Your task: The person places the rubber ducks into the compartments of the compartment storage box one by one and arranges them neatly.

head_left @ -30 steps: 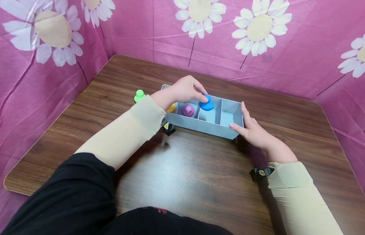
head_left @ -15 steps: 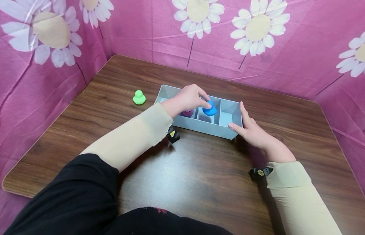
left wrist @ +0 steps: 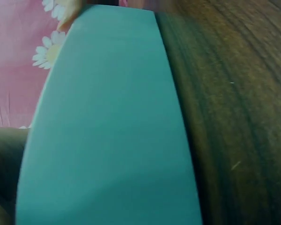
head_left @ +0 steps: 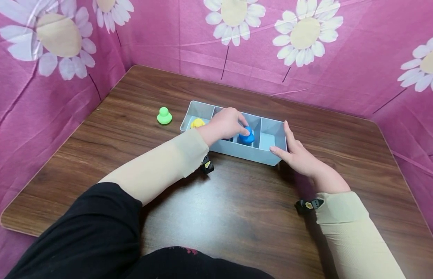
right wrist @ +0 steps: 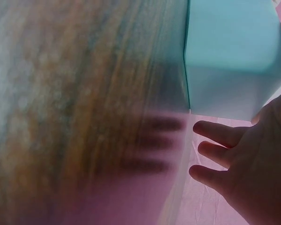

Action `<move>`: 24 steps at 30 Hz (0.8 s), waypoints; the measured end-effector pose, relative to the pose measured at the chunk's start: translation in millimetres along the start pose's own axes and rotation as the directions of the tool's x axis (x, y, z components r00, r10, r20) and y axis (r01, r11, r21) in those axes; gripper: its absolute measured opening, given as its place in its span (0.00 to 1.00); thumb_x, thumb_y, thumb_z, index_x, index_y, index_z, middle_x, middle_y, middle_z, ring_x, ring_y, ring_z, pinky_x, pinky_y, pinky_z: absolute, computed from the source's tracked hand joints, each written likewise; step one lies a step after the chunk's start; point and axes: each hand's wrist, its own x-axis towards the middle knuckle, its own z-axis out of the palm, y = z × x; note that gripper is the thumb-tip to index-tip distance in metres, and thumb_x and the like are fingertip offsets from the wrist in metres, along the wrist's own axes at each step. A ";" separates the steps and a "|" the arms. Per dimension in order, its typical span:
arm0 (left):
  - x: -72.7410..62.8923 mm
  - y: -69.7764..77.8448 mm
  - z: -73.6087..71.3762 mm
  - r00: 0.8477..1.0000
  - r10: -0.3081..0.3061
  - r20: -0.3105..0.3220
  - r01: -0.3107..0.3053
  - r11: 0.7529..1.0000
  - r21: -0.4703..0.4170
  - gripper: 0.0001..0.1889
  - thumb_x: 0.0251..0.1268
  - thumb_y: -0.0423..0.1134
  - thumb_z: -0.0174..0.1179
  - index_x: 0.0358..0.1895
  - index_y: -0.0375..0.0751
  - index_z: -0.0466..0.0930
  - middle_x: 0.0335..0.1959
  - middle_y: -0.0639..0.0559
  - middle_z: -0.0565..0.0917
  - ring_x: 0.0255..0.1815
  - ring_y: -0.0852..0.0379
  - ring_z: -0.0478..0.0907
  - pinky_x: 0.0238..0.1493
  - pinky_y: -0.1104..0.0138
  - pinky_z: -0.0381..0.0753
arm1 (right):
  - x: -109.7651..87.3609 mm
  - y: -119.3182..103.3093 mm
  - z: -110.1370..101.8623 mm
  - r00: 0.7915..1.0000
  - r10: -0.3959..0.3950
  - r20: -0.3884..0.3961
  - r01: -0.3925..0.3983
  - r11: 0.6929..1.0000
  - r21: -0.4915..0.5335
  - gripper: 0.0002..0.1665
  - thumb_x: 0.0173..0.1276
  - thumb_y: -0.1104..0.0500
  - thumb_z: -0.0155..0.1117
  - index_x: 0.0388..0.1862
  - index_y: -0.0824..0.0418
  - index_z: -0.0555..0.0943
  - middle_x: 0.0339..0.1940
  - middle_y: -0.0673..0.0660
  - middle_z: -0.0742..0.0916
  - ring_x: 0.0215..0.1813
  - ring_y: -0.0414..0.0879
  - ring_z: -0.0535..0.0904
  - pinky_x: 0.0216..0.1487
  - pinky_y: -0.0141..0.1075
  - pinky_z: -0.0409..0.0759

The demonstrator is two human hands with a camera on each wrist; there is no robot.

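In the head view, a long pale grey box (head_left: 251, 153) with several compartments stands on the table. My left hand (head_left: 225, 124) reaches into it, thumb and fingertips pinching a blue rubber duck (head_left: 247, 136) low in the third compartment from the left. At the box's right end lies my right hand (head_left: 301, 157), its thumb touching the near rim and a straight finger at the far corner. The right wrist view shows three fingers (right wrist: 217, 133) spread out beside the end wall. A yellow duck (head_left: 197, 123) sits in the leftmost compartment. My left hand mostly hides the second compartment.
A green rubber duck (head_left: 164, 116) stands on the wooden table (head_left: 202, 217), left of the box. Pink cloth with daisies (head_left: 160, 35) hangs behind and beside the table. In the left wrist view, the box's long wall (left wrist: 112, 117) fills much of the picture.
My left hand has moved down and slightly nearer, lowering the blue duck from above the rim into the third compartment. The purple duck beside it has become covered. My right hand stays put.
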 end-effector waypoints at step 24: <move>0.9 -1.9 0.4 0.999 0.003 0.039 -0.009 0.988 0.156 0.21 0.59 0.53 0.70 0.55 0.54 0.85 0.56 0.58 0.80 0.55 0.58 0.72 0.50 0.62 0.72 | 1.1 2.0 0.8 1.000 -0.022 -0.011 0.022 0.999 -0.023 0.58 0.76 0.43 0.55 0.77 0.46 0.20 0.79 0.70 0.46 0.77 0.62 0.44 0.72 0.61 0.45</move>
